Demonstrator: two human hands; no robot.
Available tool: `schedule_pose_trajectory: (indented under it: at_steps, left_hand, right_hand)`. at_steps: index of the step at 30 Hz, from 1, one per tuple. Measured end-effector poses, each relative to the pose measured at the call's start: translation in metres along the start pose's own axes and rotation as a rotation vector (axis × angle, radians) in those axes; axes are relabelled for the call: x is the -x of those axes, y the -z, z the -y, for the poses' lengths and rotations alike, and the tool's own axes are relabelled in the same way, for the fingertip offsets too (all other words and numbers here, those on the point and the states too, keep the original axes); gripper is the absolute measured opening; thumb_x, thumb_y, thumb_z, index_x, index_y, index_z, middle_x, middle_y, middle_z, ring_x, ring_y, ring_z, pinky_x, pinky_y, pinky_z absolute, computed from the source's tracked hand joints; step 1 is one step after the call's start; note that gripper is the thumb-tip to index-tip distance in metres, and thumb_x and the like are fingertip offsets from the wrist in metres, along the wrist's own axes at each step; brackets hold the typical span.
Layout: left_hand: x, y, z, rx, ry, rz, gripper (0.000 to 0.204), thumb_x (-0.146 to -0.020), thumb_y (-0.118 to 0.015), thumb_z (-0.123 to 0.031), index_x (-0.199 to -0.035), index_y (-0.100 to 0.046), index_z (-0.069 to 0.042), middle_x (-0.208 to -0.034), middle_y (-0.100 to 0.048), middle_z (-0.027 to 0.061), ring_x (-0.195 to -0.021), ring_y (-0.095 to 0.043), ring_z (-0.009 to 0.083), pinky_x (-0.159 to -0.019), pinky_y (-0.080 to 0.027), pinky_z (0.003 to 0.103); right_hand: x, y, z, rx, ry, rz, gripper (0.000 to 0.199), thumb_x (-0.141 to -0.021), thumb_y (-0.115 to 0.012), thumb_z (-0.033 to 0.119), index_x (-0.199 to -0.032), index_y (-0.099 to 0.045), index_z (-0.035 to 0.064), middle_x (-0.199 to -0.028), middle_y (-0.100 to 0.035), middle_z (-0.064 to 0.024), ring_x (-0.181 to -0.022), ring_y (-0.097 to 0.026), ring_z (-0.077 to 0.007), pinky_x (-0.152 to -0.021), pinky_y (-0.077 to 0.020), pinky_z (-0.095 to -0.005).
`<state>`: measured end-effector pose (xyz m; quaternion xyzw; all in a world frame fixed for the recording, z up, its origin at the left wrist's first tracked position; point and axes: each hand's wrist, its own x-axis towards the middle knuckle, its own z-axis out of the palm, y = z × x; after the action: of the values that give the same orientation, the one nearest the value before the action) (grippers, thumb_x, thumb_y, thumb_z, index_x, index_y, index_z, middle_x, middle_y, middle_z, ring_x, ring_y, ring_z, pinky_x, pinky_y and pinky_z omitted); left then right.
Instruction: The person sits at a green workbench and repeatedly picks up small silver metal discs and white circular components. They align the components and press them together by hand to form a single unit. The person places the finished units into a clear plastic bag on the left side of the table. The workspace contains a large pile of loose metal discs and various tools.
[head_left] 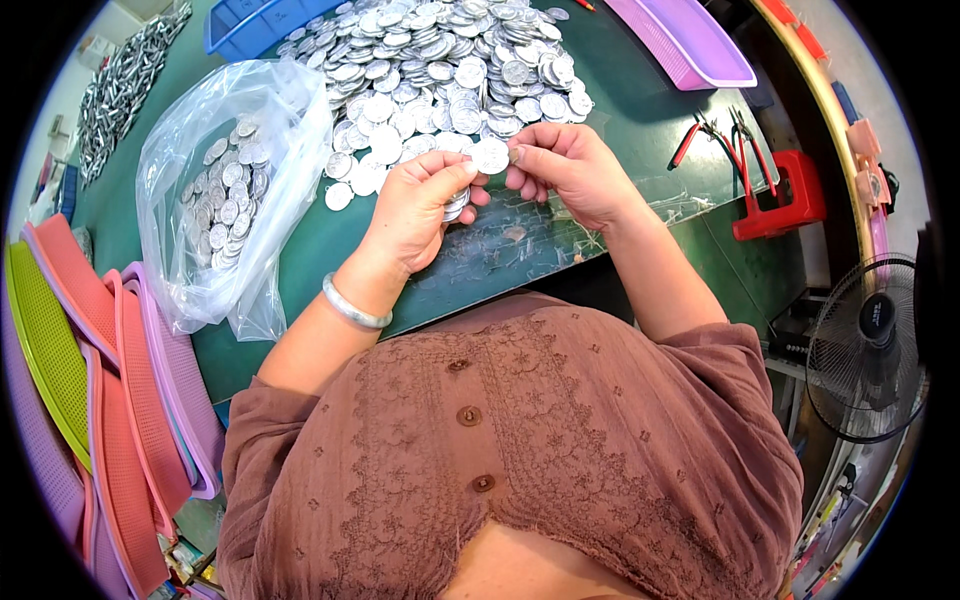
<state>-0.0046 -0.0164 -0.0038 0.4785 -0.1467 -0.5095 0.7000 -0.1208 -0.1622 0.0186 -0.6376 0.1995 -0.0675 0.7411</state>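
My left hand (432, 203) is closed around several silver coin-like discs (456, 207), stacked against its fingers. Between my two hands one shiny round disc (489, 156) is held up, pinched by the left thumb and touched at its right edge by the fingertips of my right hand (565, 170). The right thumb and forefinger are pressed together at that edge. Just beyond both hands spreads a big heap of the same silver discs (440, 60). To the left, a clear plastic bag (165, 190) stands with its mouth spread, more discs (232, 190) lying inside.
On the green table (560, 235) are a blue bin (262, 25), a purple basket (690, 50), pliers (690, 140) and a red stand (790, 200). Small metal parts (125, 90) are piled at far left. Stacked plastic baskets (110, 400) crowd the left; a fan (868, 345) stands right.
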Motion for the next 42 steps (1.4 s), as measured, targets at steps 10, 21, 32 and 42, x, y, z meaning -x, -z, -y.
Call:
schedule_pose_trajectory:
  at_steps: [10, 21, 32, 42]
  left_hand:
    - [0.0002, -0.0004, 0.0, 0.008, 0.007, -0.002, 0.011, -0.081, -0.056, -0.007, -0.089, -0.057, -0.001, -0.079, -0.061, 0.0091, -0.065, -0.057, 0.0146, -0.052, -0.044, 0.023]
    - [0.0006, -0.0021, -0.0005, -0.015, 0.011, 0.008, 0.012, -0.079, -0.056, -0.005, -0.089, -0.057, 0.001, -0.08, -0.061, 0.0093, -0.065, -0.057, 0.0135, -0.052, -0.044, 0.022]
    - [0.0016, -0.003, -0.0016, -0.012, 0.009, 0.029, 0.011, -0.079, -0.057, -0.005, -0.088, -0.057, 0.001, -0.08, -0.061, 0.0091, -0.065, -0.056, 0.013, -0.052, -0.043, 0.022]
    - [-0.0008, -0.0009, 0.0006, 0.026, 0.004, 0.047, 0.01, -0.082, -0.053, -0.007, -0.09, -0.056, 0.0, -0.078, -0.059, 0.0082, -0.065, -0.056, 0.0138, -0.052, -0.044, 0.023]
  right_hand:
    - [0.0009, -0.0029, -0.0003, 0.084, 0.09, -0.037, 0.015, -0.082, -0.056, 0.012, -0.09, -0.058, -0.0002, -0.069, -0.059, -0.0031, -0.058, -0.051, -0.0065, -0.053, -0.0408, -0.0185]
    - [0.0001, -0.0018, -0.0045, 0.037, 0.054, -0.068, 0.016, -0.081, -0.055, 0.015, -0.088, -0.059, 0.0001, -0.068, -0.058, -0.0018, -0.058, -0.05, -0.0057, -0.053, -0.0401, -0.0177]
    - [0.001, -0.0029, -0.0065, 0.037, 0.1, -0.067, 0.014, -0.083, -0.056, 0.014, -0.088, -0.059, 0.0015, -0.068, -0.058, -0.0016, -0.057, -0.05, -0.0059, -0.053, -0.0402, -0.0181]
    - [0.0032, -0.0053, -0.0102, 0.219, 0.254, -0.092, 0.012, -0.083, -0.053, 0.01, -0.088, -0.059, 0.0005, -0.068, -0.057, -0.0001, -0.061, -0.051, -0.0058, -0.055, -0.041, -0.0183]
